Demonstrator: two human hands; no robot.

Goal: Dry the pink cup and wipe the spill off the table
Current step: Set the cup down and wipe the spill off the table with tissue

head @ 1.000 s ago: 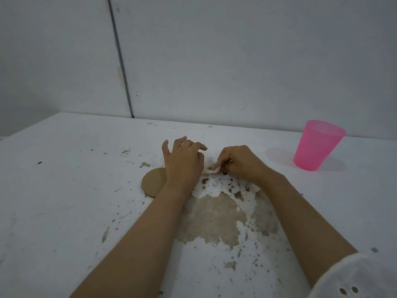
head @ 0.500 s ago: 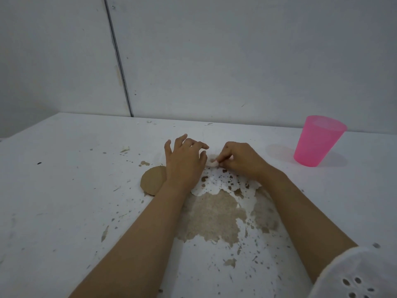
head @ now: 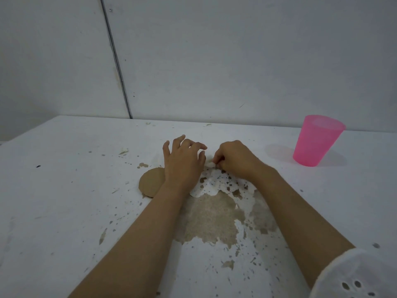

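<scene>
The right hand [head: 233, 161] lies curled on the white table [head: 64, 190] near its middle, thumb and fingertips pinched together on a small white wad [head: 210, 163] that looks like tissue; it is too small to name more surely. The left hand [head: 182, 163] sits just beside it, palm down, fingers spread and slightly bent, holding nothing, its thumb tip almost touching the wad. Both forearms reach in from the near edge, and a white eyelet sleeve [head: 352, 276] shows at the lower right corner.

The pink cup [head: 316, 140] stands upright on its narrow base at the far right of the table, close to the wall [head: 236, 61] and well apart from both hands. It is translucent plastic, and no label, brand or writing can be read on it.

Under and near the arms the table's white coating has peeled away in a large brown patch [head: 212, 220], with many small chips scattered around it. A rounder brown patch [head: 151, 183] lies just left of the left wrist, partly hidden by it. Whether any liquid lies on the table cannot be told. No writing shows anywhere on the table or wall, and a dark vertical seam [head: 116, 61] divides the wall panels.
</scene>
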